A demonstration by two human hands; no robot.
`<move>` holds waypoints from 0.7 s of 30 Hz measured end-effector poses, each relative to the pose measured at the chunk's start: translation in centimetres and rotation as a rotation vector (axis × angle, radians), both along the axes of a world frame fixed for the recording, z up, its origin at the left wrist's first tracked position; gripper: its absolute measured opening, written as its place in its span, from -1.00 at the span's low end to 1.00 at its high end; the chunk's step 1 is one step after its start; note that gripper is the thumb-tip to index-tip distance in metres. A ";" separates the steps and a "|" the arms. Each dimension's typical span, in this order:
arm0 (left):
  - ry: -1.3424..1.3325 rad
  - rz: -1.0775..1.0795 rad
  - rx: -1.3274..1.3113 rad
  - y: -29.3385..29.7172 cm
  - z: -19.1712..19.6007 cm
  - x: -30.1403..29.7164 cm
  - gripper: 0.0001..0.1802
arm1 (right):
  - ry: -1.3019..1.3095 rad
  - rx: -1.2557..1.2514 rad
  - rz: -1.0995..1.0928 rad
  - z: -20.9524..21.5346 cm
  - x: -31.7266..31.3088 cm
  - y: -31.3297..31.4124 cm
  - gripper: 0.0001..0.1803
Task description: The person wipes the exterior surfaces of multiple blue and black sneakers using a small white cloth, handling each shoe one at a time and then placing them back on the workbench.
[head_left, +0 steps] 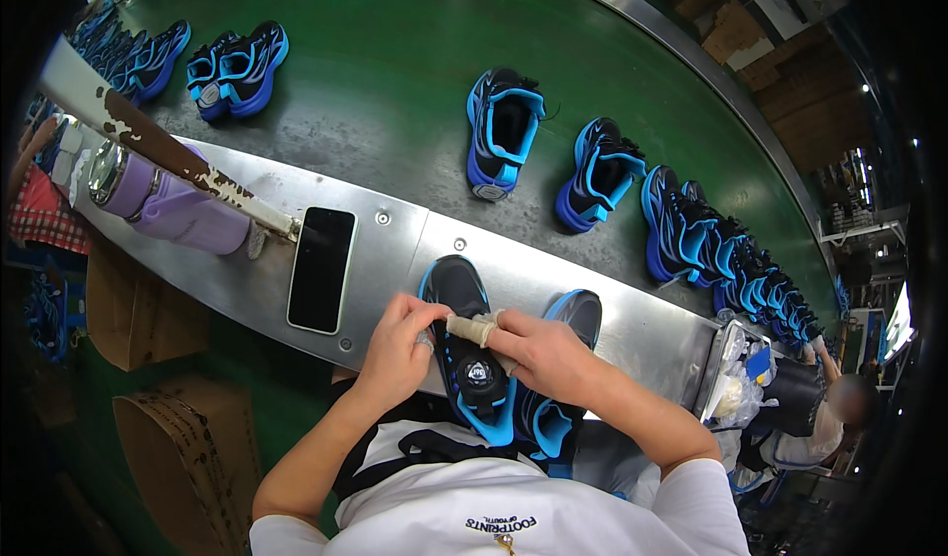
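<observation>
A black sneaker with a bright blue sole edge (456, 284) lies in front of me, its toe on the metal ledge and its heel toward my lap. A round shiny badge sits on its tongue. Over its laces, my left hand (397, 351) is closed in a pinch. My right hand (543, 354) is closed beside it, beige wraps (469, 330) around its fingers. Whatever the fingertips grip is too small or hidden to make out. To the right lies a matching sneaker (583, 311), partly covered by my right hand and forearm.
A green conveyor belt (385, 82) beyond the ledge carries several similar sneakers (504, 126). On the metal ledge (395, 250) are a phone (322, 270) and a purple bottle (197, 218). A chipped post (163, 146) crosses at left. Cardboard boxes (183, 457) stand lower left; another person (805, 423) is at right.
</observation>
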State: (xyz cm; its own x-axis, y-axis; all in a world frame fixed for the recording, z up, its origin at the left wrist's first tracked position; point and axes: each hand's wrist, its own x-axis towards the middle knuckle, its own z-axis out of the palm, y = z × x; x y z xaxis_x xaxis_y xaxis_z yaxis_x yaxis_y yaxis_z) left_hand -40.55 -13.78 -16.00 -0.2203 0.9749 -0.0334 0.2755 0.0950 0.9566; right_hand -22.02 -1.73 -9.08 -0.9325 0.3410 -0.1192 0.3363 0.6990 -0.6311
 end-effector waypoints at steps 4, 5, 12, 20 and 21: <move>-0.053 -0.025 -0.036 0.8 -1.6 0.8 -0.50 | -0.127 -0.082 0.074 -0.3 -0.3 1.3 -0.50; -0.076 -0.032 -0.050 1.0 -1.8 0.8 -0.49 | -0.132 -0.086 0.072 -0.7 -0.2 1.7 -0.50; -0.122 -0.058 -0.042 1.2 -3.2 1.2 -0.43 | -0.260 -0.661 -0.050 -4.0 0.3 6.1 -0.37; 0.063 -0.118 -0.041 3.3 -1.5 4.1 -0.66 | 0.188 -0.216 -0.334 -6.7 0.7 9.1 -0.56; 0.064 -0.122 -0.044 3.7 -1.6 4.5 -0.66 | 0.227 -0.103 -0.268 -6.8 0.2 8.6 -0.54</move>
